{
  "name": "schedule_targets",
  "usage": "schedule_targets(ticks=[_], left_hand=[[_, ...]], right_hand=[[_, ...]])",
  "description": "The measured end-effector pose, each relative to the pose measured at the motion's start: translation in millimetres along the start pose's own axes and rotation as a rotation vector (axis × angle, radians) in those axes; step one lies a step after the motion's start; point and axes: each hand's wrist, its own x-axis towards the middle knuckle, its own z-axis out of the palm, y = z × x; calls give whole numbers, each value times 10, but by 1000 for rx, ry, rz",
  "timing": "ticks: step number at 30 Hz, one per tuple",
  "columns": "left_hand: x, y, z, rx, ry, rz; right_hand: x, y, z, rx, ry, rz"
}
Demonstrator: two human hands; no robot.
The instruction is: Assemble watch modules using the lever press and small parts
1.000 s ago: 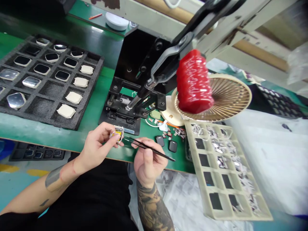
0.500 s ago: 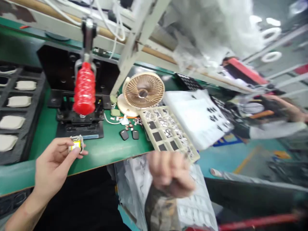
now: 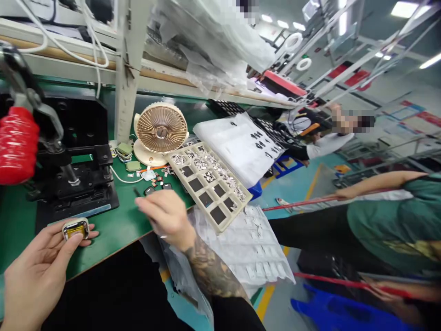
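At the lower left, my left hand (image 3: pixel 39 271) is closed around a small open watch case (image 3: pixel 76 229). The case has a pale rim and a shiny yellow part inside, and my thumb presses on its front edge. My right hand (image 3: pixel 168 218) is over the green bench near its front edge, fingers pinched on a small dark flat piece (image 3: pixel 137 193) that sticks out past the fingertips. Just behind that hand lie two small black covers (image 3: pixel 167 186). A beige compartment tray (image 3: pixel 220 228) with black pads and small parts stands to its right.
A press with a red handle (image 3: pixel 19 145) stands at the left. Behind are a beige fan (image 3: pixel 161 128), olive cases (image 3: pixel 132 166) and a white foam sheet (image 3: pixel 220 147). A post (image 3: pixel 129 73) rises from the bench. At the right, a person in a green shirt (image 3: pixel 389 220) holds a red pole.
The view has turned right, bringing more of the room in. My right hand has moved from the tray's front edge leftward over the bench, a dark piece now showing. My left hand still holds the watch case.
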Motion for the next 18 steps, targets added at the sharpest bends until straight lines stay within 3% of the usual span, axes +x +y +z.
schedule_targets(ticks=[3,5,7,9,13,16,18], left_hand=[[-8,13,-6,48,0,23],[-18,45,5,62,14,26],[-34,84,25,67,33,9],[-49,115,42,61,34,-15],[-53,118,51,50,-10,-8],[-44,87,44,32,-4,-3],[-42,63,35,14,19,-3]], right_hand=[[143,-94,342,-191,-360,-89],[183,-43,333,-215,-468,-55],[161,95,130,-151,-451,13],[109,355,-202,-111,-419,121],[46,1195,-847,-356,-512,526],[30,1790,-1042,-442,-547,629],[13,2033,-1048,-435,-575,613]])
